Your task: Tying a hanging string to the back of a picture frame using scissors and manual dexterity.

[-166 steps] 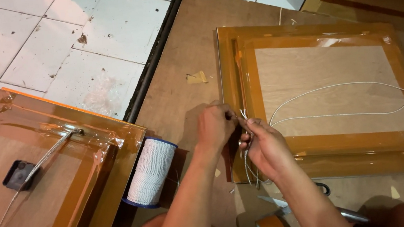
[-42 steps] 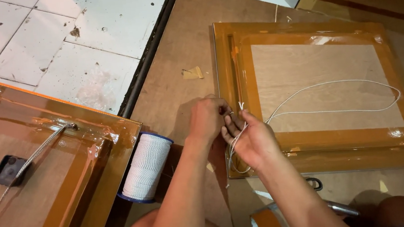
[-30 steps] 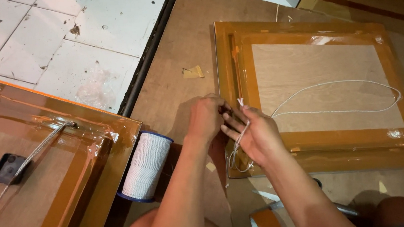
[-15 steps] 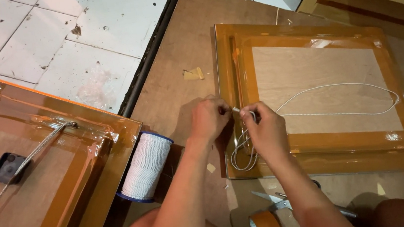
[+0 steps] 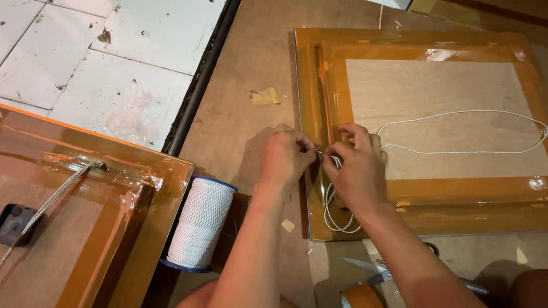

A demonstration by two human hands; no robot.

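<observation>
Hands, 2: left hand (image 5: 285, 157) & right hand (image 5: 356, 174) pinching 1 cord (image 5: 464, 133), 1 spool (image 5: 199, 224)

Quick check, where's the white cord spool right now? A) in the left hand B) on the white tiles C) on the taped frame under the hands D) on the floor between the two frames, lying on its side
D: the spool of white cord lies on its side between the left frame and the right frame, while the left hand and the right hand pinch loose cord at the right frame's edge.

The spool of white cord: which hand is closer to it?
Left. The left hand is just up and right of the spool, apart from it. The right hand is farther right, over the frame.
</observation>
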